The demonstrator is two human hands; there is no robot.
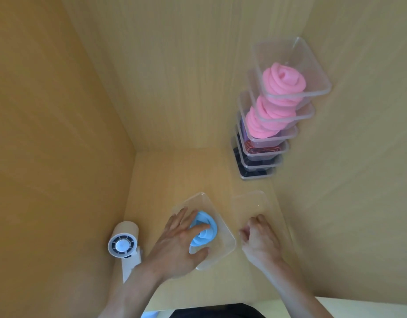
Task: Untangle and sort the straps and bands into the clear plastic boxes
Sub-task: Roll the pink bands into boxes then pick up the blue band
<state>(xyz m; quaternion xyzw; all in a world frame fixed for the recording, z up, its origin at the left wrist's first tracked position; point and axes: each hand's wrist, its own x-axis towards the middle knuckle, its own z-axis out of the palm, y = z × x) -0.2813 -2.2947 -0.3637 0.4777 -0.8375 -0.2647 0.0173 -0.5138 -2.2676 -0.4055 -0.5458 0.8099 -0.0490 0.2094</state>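
Soft, even light fills the pale wooden enclosure (198, 88). It seems to come from above and behind the camera, though the source is out of frame. The left wall reads darker and more orange than the back and right walls. Shadows are weak: faint ones lie beside the left hand (175, 244) and the right hand (258, 237). A tiny glint sits on the flat clear plastic piece (250, 200), whose edges nearly vanish against the wood. The whole frame is slightly soft. The tall stack of clear plastic boxes (296, 51) and its pink rolled bands (282, 79) lean and stretch with wide-angle distortion, and the wall lines splay outward toward the corners.
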